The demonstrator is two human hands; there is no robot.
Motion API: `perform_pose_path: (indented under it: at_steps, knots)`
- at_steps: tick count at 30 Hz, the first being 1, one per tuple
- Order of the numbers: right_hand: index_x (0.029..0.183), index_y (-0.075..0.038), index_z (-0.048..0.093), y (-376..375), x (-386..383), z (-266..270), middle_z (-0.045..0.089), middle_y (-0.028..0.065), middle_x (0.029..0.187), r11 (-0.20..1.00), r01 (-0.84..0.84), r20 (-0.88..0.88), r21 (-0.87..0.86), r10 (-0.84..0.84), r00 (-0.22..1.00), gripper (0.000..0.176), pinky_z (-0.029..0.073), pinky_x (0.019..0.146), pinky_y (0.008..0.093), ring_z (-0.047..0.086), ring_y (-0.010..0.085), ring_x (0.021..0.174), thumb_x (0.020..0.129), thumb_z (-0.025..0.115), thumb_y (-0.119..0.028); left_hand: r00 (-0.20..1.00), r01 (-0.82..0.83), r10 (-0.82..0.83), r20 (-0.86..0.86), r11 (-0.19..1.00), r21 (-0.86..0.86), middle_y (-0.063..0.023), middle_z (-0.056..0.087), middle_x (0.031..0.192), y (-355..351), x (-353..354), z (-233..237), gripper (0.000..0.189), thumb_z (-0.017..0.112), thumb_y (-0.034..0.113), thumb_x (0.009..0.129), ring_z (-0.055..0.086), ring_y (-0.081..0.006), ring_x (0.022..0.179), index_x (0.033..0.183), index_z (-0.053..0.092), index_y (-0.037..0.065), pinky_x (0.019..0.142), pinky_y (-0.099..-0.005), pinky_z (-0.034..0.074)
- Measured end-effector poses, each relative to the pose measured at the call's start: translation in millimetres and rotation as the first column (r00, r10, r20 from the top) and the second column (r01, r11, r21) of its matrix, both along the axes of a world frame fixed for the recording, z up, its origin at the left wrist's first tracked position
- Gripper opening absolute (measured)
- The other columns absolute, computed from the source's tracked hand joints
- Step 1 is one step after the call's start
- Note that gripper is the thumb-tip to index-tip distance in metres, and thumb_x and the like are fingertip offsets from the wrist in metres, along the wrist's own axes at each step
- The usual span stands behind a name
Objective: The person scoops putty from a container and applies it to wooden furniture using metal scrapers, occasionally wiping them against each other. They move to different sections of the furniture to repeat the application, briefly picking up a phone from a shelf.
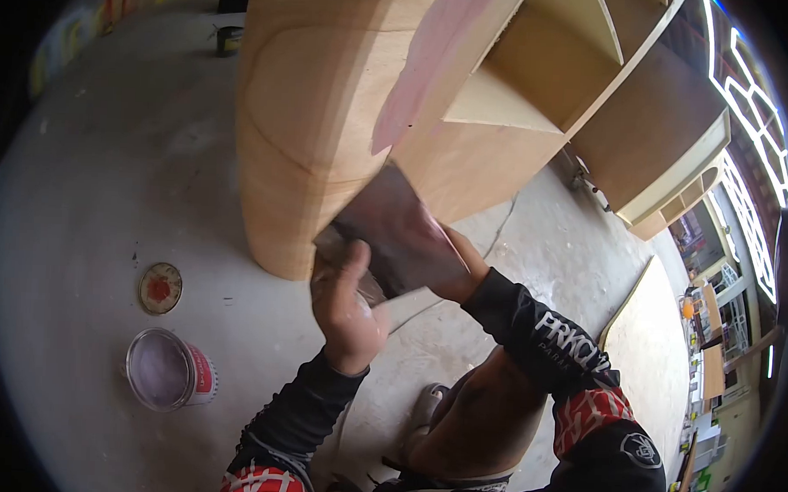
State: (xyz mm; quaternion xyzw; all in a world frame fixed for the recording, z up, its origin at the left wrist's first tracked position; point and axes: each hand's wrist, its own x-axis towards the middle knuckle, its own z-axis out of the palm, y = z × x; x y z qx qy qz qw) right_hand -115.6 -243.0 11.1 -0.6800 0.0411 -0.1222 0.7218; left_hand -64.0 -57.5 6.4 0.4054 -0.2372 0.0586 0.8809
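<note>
A dark, flat rectangular plate with a pink smear along its right edge is held up close to the lower part of a curved wooden cabinet end. My right hand grips the plate by its right edge, fingers partly hidden behind it. At the plate's lower left, my left hand is closed with the thumb up around a thin, brownish, scraper-like piece, blurred and partly hidden. Pink filler covers a strip down the cabinet's edge above the plate.
On the grey floor to the left stands an open can of pinkish paste. Its round lid lies beyond it. Cabinet shelves extend to the right, with another wooden unit behind. A pale board lies at right.
</note>
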Motion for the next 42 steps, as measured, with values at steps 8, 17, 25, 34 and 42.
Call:
perform_pose_path:
  at_steps: [8,17,25,34,42]
  knots:
    - [0.109,-0.007,0.048,75,-6,59,0.059,0.0038,0.087,0.925,0.271,0.036,0.265,-0.290,0.956,0.019,0.051,0.052,0.0296,0.061,0.0138,0.065,0.097,0.059,-0.018,0.880,-0.466,0.475,-0.001,0.864,0.192,-0.0249,0.056,0.124,13,39,-21,0.059,0.060,-0.010,0.076,0.052,-0.0418,0.115,0.134,0.046,-0.008,0.104,-0.0448,0.038]
    - [0.113,-0.001,0.041,88,-6,68,0.061,0.0070,0.081,0.918,0.394,0.003,-0.040,-0.394,0.919,0.030,0.051,0.047,0.0265,0.061,0.0128,0.058,0.095,0.061,-0.015,0.992,-0.030,0.003,-0.122,0.975,-0.220,-0.0153,0.061,0.112,7,34,-10,0.028,0.054,0.007,0.095,0.058,-0.0249,0.101,0.120,0.055,-0.006,0.093,-0.0345,0.044]
    - [0.112,0.002,0.045,65,-15,78,0.061,0.0059,0.082,0.857,0.434,0.213,-0.279,-0.386,0.898,0.030,0.051,0.051,0.0241,0.060,0.0109,0.060,0.094,0.064,-0.012,0.908,0.382,-0.415,0.051,0.873,0.303,0.0046,0.051,0.084,37,57,4,0.030,0.046,0.029,0.103,0.044,-0.0061,0.080,0.093,0.058,0.003,0.076,-0.0211,0.037]
    - [0.112,-0.019,0.072,62,-31,92,0.063,0.0153,0.110,0.258,0.485,0.549,-0.836,0.435,0.714,0.043,0.053,0.074,0.0326,0.062,0.0256,0.089,0.072,0.075,-0.001,0.283,0.670,-0.859,-0.428,0.496,-0.552,-0.0048,0.069,0.102,23,81,-30,0.019,0.053,0.021,0.095,0.068,-0.0202,0.091,0.107,0.062,0.009,0.080,-0.0333,0.052]
    - [0.126,-0.017,0.064,52,-21,75,0.063,0.0106,0.114,0.110,0.371,0.386,-0.922,0.254,0.887,0.054,0.052,0.082,0.0360,0.061,0.0256,0.093,0.075,0.070,-0.001,0.269,0.644,-0.913,-0.308,0.408,-0.647,-0.0119,0.069,0.107,34,65,-4,0.028,0.051,0.017,0.095,0.069,-0.0231,0.093,0.118,0.059,0.005,0.079,-0.0360,0.056]
